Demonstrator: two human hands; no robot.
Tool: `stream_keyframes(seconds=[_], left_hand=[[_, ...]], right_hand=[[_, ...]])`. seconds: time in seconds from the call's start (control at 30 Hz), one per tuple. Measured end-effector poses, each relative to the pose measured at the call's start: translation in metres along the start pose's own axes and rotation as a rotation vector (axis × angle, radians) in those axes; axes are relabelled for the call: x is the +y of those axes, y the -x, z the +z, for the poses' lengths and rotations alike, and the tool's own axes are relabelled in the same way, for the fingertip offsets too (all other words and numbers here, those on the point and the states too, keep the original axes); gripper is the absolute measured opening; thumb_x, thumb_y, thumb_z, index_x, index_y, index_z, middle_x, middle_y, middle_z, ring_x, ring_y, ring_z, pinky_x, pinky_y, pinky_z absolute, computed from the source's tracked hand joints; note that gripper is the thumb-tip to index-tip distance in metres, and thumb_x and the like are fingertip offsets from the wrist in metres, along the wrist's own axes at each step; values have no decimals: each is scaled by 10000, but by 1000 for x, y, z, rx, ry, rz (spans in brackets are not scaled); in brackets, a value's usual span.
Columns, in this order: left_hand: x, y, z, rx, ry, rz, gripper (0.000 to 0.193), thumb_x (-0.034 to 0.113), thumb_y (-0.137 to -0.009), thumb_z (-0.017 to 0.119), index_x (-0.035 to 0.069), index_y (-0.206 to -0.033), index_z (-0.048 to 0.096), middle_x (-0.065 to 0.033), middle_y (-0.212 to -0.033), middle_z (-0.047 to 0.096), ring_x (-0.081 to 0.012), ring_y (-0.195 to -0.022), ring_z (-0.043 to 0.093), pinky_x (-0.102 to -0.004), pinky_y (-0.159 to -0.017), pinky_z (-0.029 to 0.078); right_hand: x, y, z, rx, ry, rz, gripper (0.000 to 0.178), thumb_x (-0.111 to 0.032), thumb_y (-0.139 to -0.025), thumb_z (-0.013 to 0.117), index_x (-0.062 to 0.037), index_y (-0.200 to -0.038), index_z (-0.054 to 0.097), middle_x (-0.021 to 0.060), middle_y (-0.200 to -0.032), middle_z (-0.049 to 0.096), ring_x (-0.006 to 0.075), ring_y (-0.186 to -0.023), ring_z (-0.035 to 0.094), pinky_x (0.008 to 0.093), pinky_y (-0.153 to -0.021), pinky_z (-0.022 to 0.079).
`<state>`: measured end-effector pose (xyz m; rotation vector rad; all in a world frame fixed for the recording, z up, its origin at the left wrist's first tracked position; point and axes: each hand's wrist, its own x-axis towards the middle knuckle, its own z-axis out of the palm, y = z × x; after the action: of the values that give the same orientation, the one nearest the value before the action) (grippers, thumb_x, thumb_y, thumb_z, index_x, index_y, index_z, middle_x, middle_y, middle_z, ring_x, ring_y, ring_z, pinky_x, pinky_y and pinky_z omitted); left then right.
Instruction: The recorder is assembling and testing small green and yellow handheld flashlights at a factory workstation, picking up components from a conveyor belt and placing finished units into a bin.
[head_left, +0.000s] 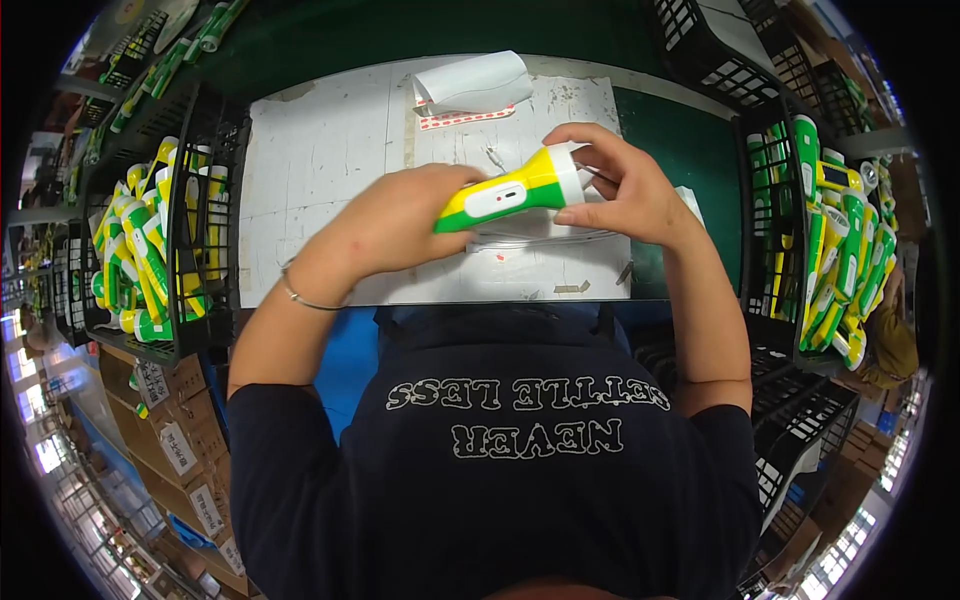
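A yellow and green flashlight [508, 196] with a white head is held over the worktable, tilted with its head up to the right. My left hand [415, 215] wraps round its tail end. Thumb and fingers of my right hand [630, 190] close about the white rim of the head. The side of the flashlight with a white panel and a small dark switch faces up. Beneath it, thin white cables [540, 240] lie on the white board [330, 180]. Part of the body is hidden by my left fingers.
A black crate [180, 260] full of yellow-green flashlights stands on the left, and another crate [758, 230] of them on the right. At the board's far side lies a curled white sheet [475, 82] above red-marked strips [465, 120]. Cardboard boxes [170, 430] sit at lower left.
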<state>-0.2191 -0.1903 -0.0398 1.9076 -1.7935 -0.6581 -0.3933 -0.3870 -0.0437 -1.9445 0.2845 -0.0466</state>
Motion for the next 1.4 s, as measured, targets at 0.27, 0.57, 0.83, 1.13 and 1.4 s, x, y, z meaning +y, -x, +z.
stream_keyframes(seconds=[0.27,0.57,0.83,1.13,1.4], left_hand=[[-12,31,-19,-110,41,-173,404,215,-716,675,16,-1042,546,-166,-907,622,-309,-830,601,-350,-746,476],[-37,20,34,-1,921,-276,791,100,-680,651,32,-1371,272,-74,-988,542,-153,-911,535,-287,-813,443],[-38,21,30,48,1335,-353,902,59,-594,550,39,-1417,182,-132,-1049,521,-192,-892,548,-300,-783,470],[-12,-6,37,217,850,-220,778,62,-653,549,16,-1370,252,-153,-1249,440,-259,-1120,472,-308,-957,361],[-9,-12,54,454,286,-136,765,92,-693,654,26,-1356,278,-182,-1193,484,-284,-1088,504,-339,-924,401]], right_hand=[[6,-5,7,-16,-224,-57,667,-101,-606,802,-126,-1200,500,25,-997,596,-3,-644,384,152,-509,282],[35,-46,64,242,677,130,421,-368,-740,675,-117,-1057,559,76,-970,606,256,-817,611,358,-693,487],[45,-42,60,333,295,23,198,-236,-840,577,-52,-909,594,103,-776,629,233,-711,617,329,-646,478],[17,-21,43,231,-302,25,209,-181,-849,604,18,-910,593,25,-784,603,64,-697,548,209,-643,444],[20,-19,45,296,-351,47,192,-168,-836,620,19,-872,596,20,-740,605,54,-669,537,200,-606,429]])
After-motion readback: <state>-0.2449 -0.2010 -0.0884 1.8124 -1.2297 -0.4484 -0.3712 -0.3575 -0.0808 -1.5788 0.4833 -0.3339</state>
